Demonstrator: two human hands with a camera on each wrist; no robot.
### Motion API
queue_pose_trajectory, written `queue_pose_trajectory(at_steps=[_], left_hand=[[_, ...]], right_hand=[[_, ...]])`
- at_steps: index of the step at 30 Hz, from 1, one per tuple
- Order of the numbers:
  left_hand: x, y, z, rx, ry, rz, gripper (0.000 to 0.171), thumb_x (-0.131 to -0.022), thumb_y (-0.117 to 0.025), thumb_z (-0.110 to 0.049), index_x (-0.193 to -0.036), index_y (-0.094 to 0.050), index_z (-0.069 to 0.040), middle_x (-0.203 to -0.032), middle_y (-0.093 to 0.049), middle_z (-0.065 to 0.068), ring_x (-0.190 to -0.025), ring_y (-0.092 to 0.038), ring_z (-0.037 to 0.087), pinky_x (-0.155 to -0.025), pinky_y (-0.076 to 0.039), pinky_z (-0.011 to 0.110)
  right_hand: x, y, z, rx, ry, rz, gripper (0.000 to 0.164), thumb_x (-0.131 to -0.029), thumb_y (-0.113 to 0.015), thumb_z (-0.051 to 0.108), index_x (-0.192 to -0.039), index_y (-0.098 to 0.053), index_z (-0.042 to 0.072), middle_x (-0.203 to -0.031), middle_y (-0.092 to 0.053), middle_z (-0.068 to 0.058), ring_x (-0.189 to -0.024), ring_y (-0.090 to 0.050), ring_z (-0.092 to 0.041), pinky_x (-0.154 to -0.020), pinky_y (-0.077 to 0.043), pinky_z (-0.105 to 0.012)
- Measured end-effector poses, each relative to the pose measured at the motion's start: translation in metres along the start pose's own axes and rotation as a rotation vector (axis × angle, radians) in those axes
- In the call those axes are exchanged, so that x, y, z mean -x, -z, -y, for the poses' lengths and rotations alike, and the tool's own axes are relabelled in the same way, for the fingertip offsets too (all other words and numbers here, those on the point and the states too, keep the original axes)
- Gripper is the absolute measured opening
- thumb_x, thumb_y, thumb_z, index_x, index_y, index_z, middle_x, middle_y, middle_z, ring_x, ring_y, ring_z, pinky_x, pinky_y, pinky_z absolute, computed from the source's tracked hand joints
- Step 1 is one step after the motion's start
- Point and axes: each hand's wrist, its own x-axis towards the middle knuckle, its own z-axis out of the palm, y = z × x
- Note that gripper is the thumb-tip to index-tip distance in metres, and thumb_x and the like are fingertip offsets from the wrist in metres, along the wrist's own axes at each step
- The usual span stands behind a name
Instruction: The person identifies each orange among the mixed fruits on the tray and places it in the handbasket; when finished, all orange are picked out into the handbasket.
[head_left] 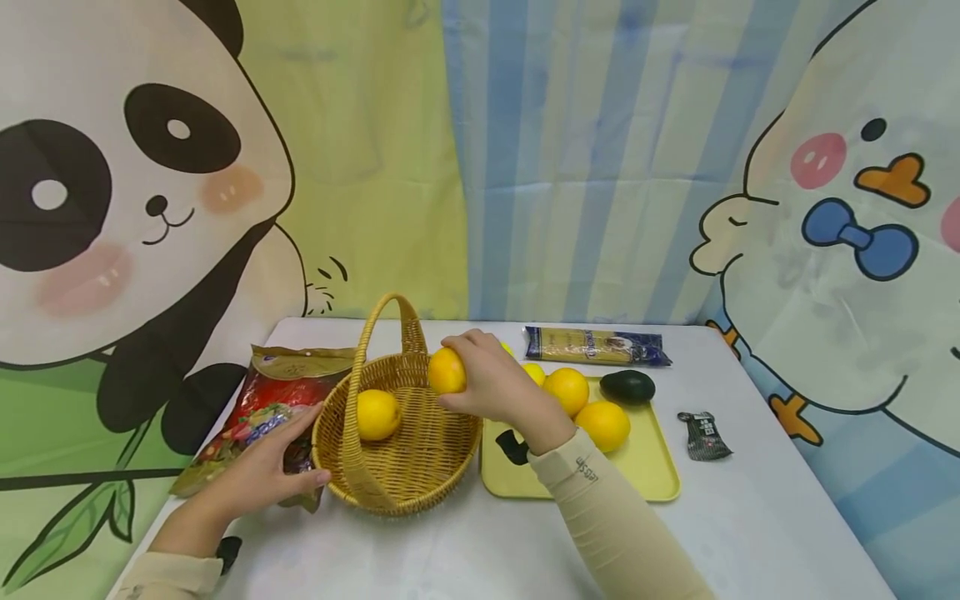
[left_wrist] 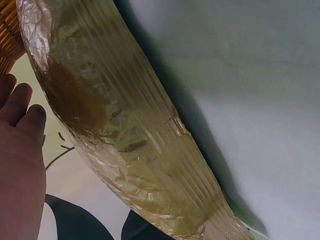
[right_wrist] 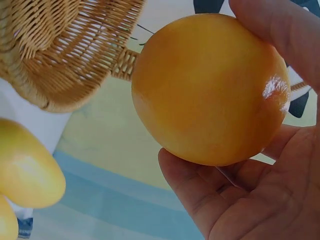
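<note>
My right hand (head_left: 498, 379) holds an orange (head_left: 447, 371) over the right side of a wicker basket (head_left: 420, 450). In the right wrist view, thumb and fingers curl around the shiny orange (right_wrist: 210, 90). Inside the basket, on its left, lies another orange (head_left: 378, 415). The left hand (head_left: 262, 467) is at the basket's left rim, its fingers extended and thumb spread toward the front. Those fingers show at the edge of the left wrist view, close to the wicker (left_wrist: 9, 35).
Right of the basket, a yellow tray (head_left: 652, 475) bears oranges (head_left: 603, 425), smaller yellow fruit (head_left: 534, 372) and an avocado (head_left: 627, 387). Behind it lies a pasta packet (head_left: 596, 346); a small dark packet (head_left: 703, 436) is to the right. A red and gold bag (head_left: 281, 392) lies left of the basket.
</note>
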Motion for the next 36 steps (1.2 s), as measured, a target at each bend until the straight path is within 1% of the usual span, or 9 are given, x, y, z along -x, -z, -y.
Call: queue_pose_trajectory(at_steps=[3, 8, 13, 16, 20, 23, 30, 33, 36], left_hand=[[0.0, 0.0, 0.0, -0.003, 0.0, 0.002, 0.108, -0.086, -0.082, -0.053, -0.169, -0.02, -0.021, -0.17, -0.03, 0.021, -0.151, -0.031, 0.057, -0.109, -0.031, 0.083], [0.001, 0.001, -0.002, -0.002, 0.007, 0.001, 0.108, -0.086, -0.082, -0.052, -0.169, -0.02, -0.023, -0.17, -0.031, 0.02, -0.151, -0.032, 0.057, -0.108, -0.031, 0.084], [0.001, 0.001, -0.003, 0.002, -0.001, 0.002, 0.108, -0.087, -0.082, -0.053, -0.169, -0.019, -0.022, -0.17, -0.03, 0.022, -0.151, -0.031, 0.057, -0.109, -0.031, 0.084], [0.001, 0.0, -0.003, 0.003, -0.01, -0.004, 0.107, -0.087, -0.082, -0.052, -0.169, -0.02, -0.022, -0.17, -0.031, 0.022, -0.151, -0.032, 0.057, -0.109, -0.03, 0.084], [0.001, 0.0, -0.004, 0.001, -0.012, -0.007, 0.106, -0.087, -0.082, -0.05, -0.169, -0.02, -0.022, -0.17, -0.031, 0.022, -0.151, -0.032, 0.057, -0.109, -0.03, 0.084], [0.001, -0.001, -0.005, 0.004, -0.012, -0.005, 0.106, -0.088, -0.082, -0.05, -0.169, -0.021, -0.021, -0.17, -0.031, 0.021, -0.151, -0.032, 0.057, -0.108, -0.031, 0.084], [0.0, -0.002, -0.004, 0.011, -0.005, -0.007, 0.105, -0.087, -0.082, -0.051, -0.169, -0.022, -0.021, -0.171, -0.03, 0.019, -0.151, -0.032, 0.057, -0.109, -0.031, 0.084], [0.001, -0.002, -0.002, 0.014, -0.006, -0.007, 0.106, -0.087, -0.082, -0.051, -0.169, -0.022, -0.021, -0.171, -0.03, 0.02, -0.151, -0.031, 0.057, -0.109, -0.031, 0.084], [0.001, -0.002, -0.001, 0.018, -0.01, -0.012, 0.106, -0.087, -0.082, -0.05, -0.169, -0.021, -0.023, -0.171, -0.03, 0.02, -0.151, -0.031, 0.057, -0.109, -0.031, 0.084]], right_hand=[[-0.007, -0.005, 0.002, 0.018, 0.0, 0.021, 0.08, -0.085, -0.084, 0.044, -0.152, -0.051, 0.015, -0.143, -0.055, -0.006, -0.124, -0.054, -0.022, -0.091, -0.057, -0.035], [-0.02, -0.014, 0.005, 0.038, 0.001, 0.053, 0.079, -0.085, -0.084, 0.042, -0.152, -0.052, 0.014, -0.141, -0.057, -0.007, -0.123, -0.054, -0.023, -0.093, -0.056, -0.035], [-0.033, -0.026, 0.005, 0.068, -0.03, 0.103, 0.082, -0.086, -0.084, 0.045, -0.154, -0.05, 0.014, -0.144, -0.056, -0.007, -0.126, -0.054, -0.023, -0.099, -0.054, -0.036], [-0.04, -0.032, 0.004, 0.085, -0.042, 0.125, 0.083, -0.086, -0.084, 0.046, -0.154, -0.05, 0.013, -0.145, -0.056, -0.008, -0.128, -0.054, -0.024, -0.105, -0.053, -0.037], [-0.049, -0.04, 0.003, 0.092, -0.046, 0.147, 0.084, -0.084, -0.084, 0.047, -0.154, -0.051, 0.014, -0.144, -0.057, -0.009, -0.128, -0.055, -0.025, -0.107, -0.053, -0.038], [-0.054, -0.045, 0.001, 0.09, -0.051, 0.166, 0.085, -0.084, -0.085, 0.047, -0.154, -0.051, 0.014, -0.144, -0.057, -0.01, -0.128, -0.055, -0.026, -0.106, -0.053, -0.039], [-0.061, -0.056, -0.001, 0.071, -0.076, 0.216, 0.084, -0.085, -0.085, 0.045, -0.155, -0.05, 0.013, -0.146, -0.056, -0.01, -0.131, -0.054, -0.026, -0.109, -0.052, -0.04], [-0.062, -0.06, 0.0, 0.069, -0.081, 0.238, 0.085, -0.085, -0.086, 0.044, -0.155, -0.05, 0.013, -0.147, -0.055, -0.011, -0.133, -0.054, -0.027, -0.111, -0.051, -0.04], [-0.065, -0.064, 0.002, 0.078, -0.078, 0.243, 0.086, -0.084, -0.087, 0.044, -0.155, -0.05, 0.012, -0.149, -0.054, -0.01, -0.137, -0.052, -0.028, -0.115, -0.049, -0.04]])
